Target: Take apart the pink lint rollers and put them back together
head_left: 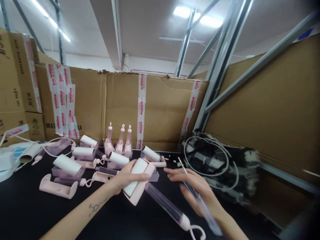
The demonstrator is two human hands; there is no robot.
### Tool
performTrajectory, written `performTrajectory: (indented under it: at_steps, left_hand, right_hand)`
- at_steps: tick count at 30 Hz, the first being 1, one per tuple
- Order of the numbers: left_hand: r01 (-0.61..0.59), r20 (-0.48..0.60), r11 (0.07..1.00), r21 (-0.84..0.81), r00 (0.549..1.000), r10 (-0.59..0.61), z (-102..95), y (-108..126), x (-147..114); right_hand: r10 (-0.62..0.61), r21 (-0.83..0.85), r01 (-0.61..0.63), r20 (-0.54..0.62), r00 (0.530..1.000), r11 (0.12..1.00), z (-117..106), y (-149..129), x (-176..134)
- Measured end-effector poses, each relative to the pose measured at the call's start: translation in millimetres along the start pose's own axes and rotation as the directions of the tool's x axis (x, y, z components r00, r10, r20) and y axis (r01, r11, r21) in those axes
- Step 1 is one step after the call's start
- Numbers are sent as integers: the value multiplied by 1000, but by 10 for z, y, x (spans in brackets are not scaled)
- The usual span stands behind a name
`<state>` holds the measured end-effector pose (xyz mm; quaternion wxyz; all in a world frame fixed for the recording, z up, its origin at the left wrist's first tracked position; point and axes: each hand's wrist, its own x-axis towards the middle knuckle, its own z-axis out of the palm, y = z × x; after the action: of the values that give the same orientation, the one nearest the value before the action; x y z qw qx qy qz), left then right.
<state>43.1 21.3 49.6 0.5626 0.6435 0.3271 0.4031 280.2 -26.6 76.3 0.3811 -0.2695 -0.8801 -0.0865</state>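
Pink-looped translucent handle (163,202) slants between the hands. Left hand (126,176) clamped on pink-cased white lint roller (140,165); right hand (200,188), well apart, grips slim blurred tool (209,218). More rollers (67,164) beyond left hand, on black worktop (120,221).

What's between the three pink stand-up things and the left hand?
In the head view, a loose-looking white roll lies between the three upright pink things and the left hand, which grips a different roll.
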Motion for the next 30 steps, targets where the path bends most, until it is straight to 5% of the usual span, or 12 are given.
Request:
performTrajectory:
  at_steps: [3,5,16,23,30]
  left_hand:
    - [-98,26,975,201,995,95,81,-92,17]
    - [-136,70,950,282,990,121,132,-143,17]
    - [-134,87,931,338,990,111,184,-214,17]
    - [-92,126,933,347,991,51,143,-211,-16]
    - [-113,64,958,263,993,99,187,-291,15]
  right_hand:
    - [65,372,-101,107,992,923,26,-64,-1]
    - [47,434,-133,203,978,891,92,-136,33]
    - [159,264,-286,416,895,921,111,-238,63]
    - [181,-2,-219,573,799,976,-66,-312,232]
    - [103,-121,-56,434,895,991,114,-292,300]
